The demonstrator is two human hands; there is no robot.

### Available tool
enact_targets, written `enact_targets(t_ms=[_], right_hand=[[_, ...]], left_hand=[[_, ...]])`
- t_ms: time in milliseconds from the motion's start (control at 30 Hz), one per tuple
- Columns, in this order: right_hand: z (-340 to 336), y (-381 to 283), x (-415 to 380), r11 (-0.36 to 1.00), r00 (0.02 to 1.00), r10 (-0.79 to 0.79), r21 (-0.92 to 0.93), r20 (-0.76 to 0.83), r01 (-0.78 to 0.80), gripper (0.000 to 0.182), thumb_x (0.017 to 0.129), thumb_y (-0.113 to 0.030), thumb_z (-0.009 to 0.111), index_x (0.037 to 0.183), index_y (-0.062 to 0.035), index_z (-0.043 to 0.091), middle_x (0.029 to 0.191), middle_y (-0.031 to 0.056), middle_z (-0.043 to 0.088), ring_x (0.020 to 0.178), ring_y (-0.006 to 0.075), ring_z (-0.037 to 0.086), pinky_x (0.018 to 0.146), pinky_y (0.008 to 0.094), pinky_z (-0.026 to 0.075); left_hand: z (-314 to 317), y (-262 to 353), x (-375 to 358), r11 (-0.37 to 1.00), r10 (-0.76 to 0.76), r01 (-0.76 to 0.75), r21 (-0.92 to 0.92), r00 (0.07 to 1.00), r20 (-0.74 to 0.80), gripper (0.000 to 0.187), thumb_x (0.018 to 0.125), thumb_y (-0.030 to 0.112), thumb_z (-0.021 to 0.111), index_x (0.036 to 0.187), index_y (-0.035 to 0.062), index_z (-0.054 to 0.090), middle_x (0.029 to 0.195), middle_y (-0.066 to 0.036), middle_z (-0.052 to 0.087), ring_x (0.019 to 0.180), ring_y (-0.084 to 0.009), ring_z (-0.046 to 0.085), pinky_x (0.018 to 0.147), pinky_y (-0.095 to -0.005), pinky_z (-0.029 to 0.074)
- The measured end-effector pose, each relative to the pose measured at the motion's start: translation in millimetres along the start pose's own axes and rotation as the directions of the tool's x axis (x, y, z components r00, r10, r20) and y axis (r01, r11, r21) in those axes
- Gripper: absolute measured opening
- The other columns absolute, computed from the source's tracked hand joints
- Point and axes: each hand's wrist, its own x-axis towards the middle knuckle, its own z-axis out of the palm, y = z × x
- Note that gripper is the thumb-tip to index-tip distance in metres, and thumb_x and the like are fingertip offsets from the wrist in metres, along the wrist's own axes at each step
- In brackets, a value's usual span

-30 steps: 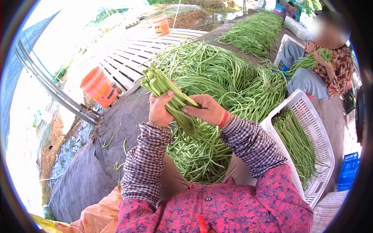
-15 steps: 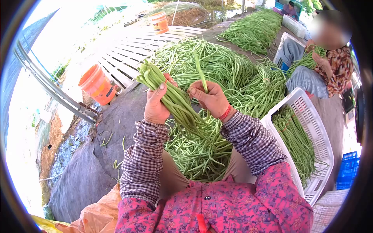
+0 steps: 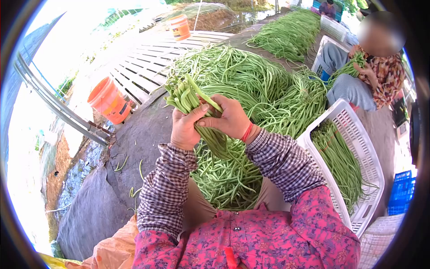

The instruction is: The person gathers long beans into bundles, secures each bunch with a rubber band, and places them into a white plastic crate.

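Observation:
My left hand (image 3: 187,127) is wrapped round a bundle of long green beans (image 3: 181,96), thumb across the front, with the bean ends sticking up above the fist. Against that bundle, my right hand (image 3: 228,117) is closed on a long bean (image 3: 202,92) that slants up to the left. The thumbs nearly meet in front of the bundle, and some fingers are hidden behind it. Below the hands, loose long beans (image 3: 228,179) lie between my knees. A large heap of long beans (image 3: 233,67) spreads out ahead.
A white crate (image 3: 369,157) of long beans stands at my right. A person (image 3: 385,76) sits beyond it holding beans; another person (image 3: 328,9) is farther back. Orange buckets (image 3: 109,101) stand by white slats (image 3: 134,71) on the left. A blue crate (image 3: 401,193) is at far right.
My right hand has moved left with its long bean, bringing it against the bundle in my left hand. The bundle is now more upright.

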Motion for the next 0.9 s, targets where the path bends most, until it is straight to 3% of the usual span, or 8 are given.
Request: enact_targets(t_ms=[200, 300, 400, 500, 600, 733, 833, 900], right_hand=[[-10.7, 3.2, 3.9, 0.995, 0.983, 0.103, -0.001, 0.154, -0.104, 0.038, 0.073, -0.025, 0.077, 0.095, 0.0014, 0.061, 0.073, 0.0088, 0.061, 0.064, 0.0143, 0.054, 0.063, 0.0292, 0.046], [-9.7, 3.3, 1.1, 0.994, 0.981, 0.091, 0.043, 0.17, -0.1, 0.037, 0.076, -0.024, 0.073, 0.099, 0.0026, 0.06, 0.076, 0.0125, 0.063, 0.065, 0.0196, 0.059, 0.064, 0.0315, 0.047], [-13.6, -13.1, -1.5, 0.983, 0.989, 0.028, -0.182, 0.146, -0.001, 0.038, 0.079, -0.024, 0.07, 0.102, 0.004, 0.059, 0.081, 0.0174, 0.064, 0.071, 0.0277, 0.064, 0.066, 0.0342, 0.048], [-10.3, -9.3, -2.3, 0.981, 0.989, 0.043, -0.191, 0.143, -0.015, 0.038, 0.081, -0.024, 0.067, 0.104, 0.0048, 0.058, 0.084, 0.021, 0.064, 0.078, 0.0342, 0.064, 0.068, 0.0358, 0.049], [-6.9, 0.9, -1.0, 0.989, 0.983, -0.059, -0.125, 0.173, 0.081, 0.039, 0.081, -0.023, 0.069, 0.107, 0.002, 0.055, 0.078, 0.0151, 0.062, 0.067, 0.0186, 0.059, 0.063, 0.0296, 0.047], [-12.9, -1.3, -0.5, 0.993, 0.952, 0.078, 0.057, 0.297, -0.1, 0.034, 0.082, -0.015, 0.066, 0.11, 0.0024, 0.056, 0.085, 0.0068, 0.064, 0.074, 0.0093, 0.057, 0.07, 0.0267, 0.048], [-11.1, 7.9, 0.2, 0.987, 0.95, 0.021, 0.144, 0.311, -0.069, 0.035, 0.079, -0.016, 0.067, 0.108, 0.0019, 0.058, 0.084, 0.0121, 0.067, 0.072, 0.0112, 0.06, 0.069, 0.0274, 0.049], [-14.2, 7.7, 2.5, 0.982, 0.927, 0.029, 0.162, 0.373, -0.096, 0.035, 0.079, -0.015, 0.067, 0.108, 0.0019, 0.058, 0.084, 0.0104, 0.067, 0.072, 0.009, 0.058, 0.07, 0.0265, 0.048]], left_hand=[[-6.6, 3.2, 0.9, 0.995, 0.003, -0.009, 0.097, 0.998, 0.056, 0.025, 0.076, -0.005, 0.066, 0.099, 0.0004, 0.058, 0.09, -0.007, 0.062, 0.082, -0.017, 0.062, 0.07, -0.0295, 0.051], [-7.4, 1.7, 0.0, 0.997, 0.007, -0.012, 0.075, 0.997, 0.072, 0.025, 0.078, -0.002, 0.065, 0.102, -0.0017, 0.057, 0.094, -0.01, 0.062, 0.085, -0.0199, 0.062, 0.074, -0.0321, 0.052], [-8.9, 0.3, 0.4, 0.997, -0.008, 0.003, 0.077, 0.998, 0.068, 0.024, 0.081, 0.002, 0.063, 0.103, -0.0026, 0.056, 0.096, -0.012, 0.062, 0.088, -0.0215, 0.062, 0.077, -0.0334, 0.051], [-12.7, 0.7, 2.4, 0.998, -0.038, 0.035, 0.061, 0.998, 0.046, 0.022, 0.084, 0.007, 0.062, 0.103, -0.0018, 0.056, 0.096, -0.011, 0.062, 0.088, -0.0215, 0.061, 0.078, -0.0336, 0.051], [-9.0, 2.0, 0.1, 0.996, -0.084, 0.084, -0.036, 0.996, 0.004, 0.019, 0.084, 0.008, 0.062, 0.102, 0.0009, 0.056, 0.093, -0.008, 0.062, 0.084, -0.0187, 0.061, 0.073, -0.0313, 0.052], [-11.5, -2.1, 0.0, 0.99, -0.085, 0.087, -0.109, 0.996, 0.02, 0.02, 0.086, 0.013, 0.063, 0.101, 0.0024, 0.055, 0.091, -0.007, 0.061, 0.081, -0.0178, 0.062, 0.07, -0.0311, 0.053], [-14.9, -4.9, -0.8, 0.979, -0.116, 0.118, -0.165, 0.993, 0.022, 0.025, 0.087, 0.019, 0.063, 0.103, 0.0029, 0.054, 0.092, -0.007, 0.061, 0.082, -0.0182, 0.061, 0.071, -0.0321, 0.052], [-17.4, -4.9, -0.6, 0.968, -0.149, 0.151, -0.201, 0.989, 0.021, 0.027, 0.087, 0.021, 0.064, 0.104, 0.0031, 0.054, 0.093, -0.007, 0.061, 0.082, -0.0183, 0.061, 0.071, -0.0326, 0.052]])
